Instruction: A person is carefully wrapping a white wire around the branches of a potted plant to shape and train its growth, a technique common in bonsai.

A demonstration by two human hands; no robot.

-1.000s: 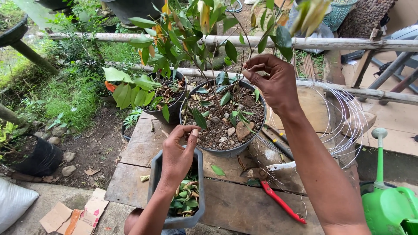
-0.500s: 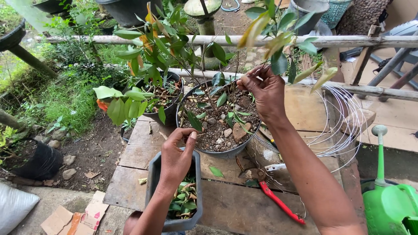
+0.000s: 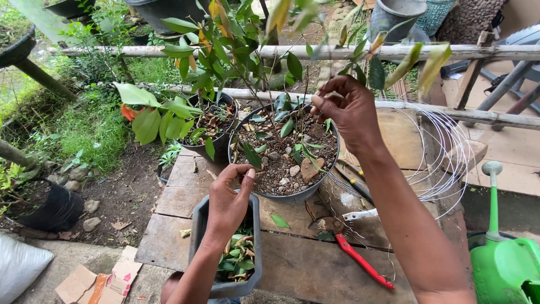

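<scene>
Grey potted plant (image 3: 284, 157) sits between hands; right hand (image 3: 349, 110) above soil, fingers pinching thin stem; left hand (image 3: 228, 200) curled, fingertips together, over grey clippings bin (image 3: 225, 287), just below pot.

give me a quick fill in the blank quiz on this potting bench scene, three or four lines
1. The left hand hovers over a grey rectangular bin that holds cut ____.
2. The right hand pinches a thin twig of the plant in the round grey pot, whose soil is dotted with small ____.
3. The pruning shears lying on the wooden bench have ____ handles.
4. The plastic watering can at the right edge is ____.

Missing words: leaves; stones; red; green
</scene>
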